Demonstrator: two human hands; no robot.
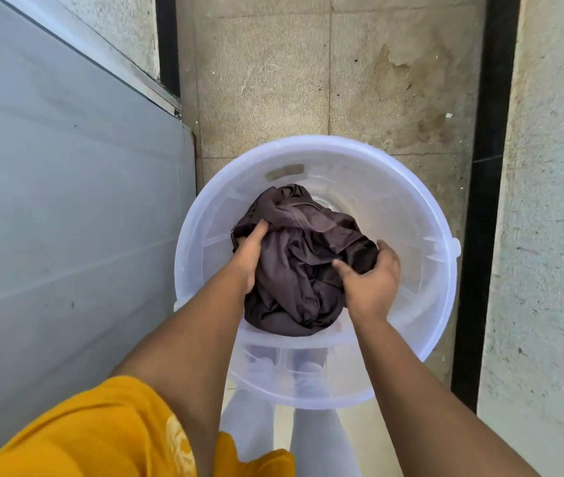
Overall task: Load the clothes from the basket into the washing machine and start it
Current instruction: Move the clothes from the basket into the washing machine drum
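A round translucent white plastic basket (pixel 421 215) stands on the floor just in front of my feet. A crumpled bundle of dark brown clothes (pixel 294 266) lies at its bottom. Both of my hands are down inside the basket. My left hand (pixel 249 253) clasps the left side of the bundle, fingers dug into the cloth. My right hand (pixel 370 280) grips the right side, thumb pressed on a dark fold. The washing machine is not in view.
A grey-blue panel (pixel 67 201) runs along the left, close to the basket. A rough plastered wall (pixel 549 235) with a black strip (pixel 487 166) bounds the right. Beige stone floor tiles (pixel 308 80) stretch ahead in a narrow passage.
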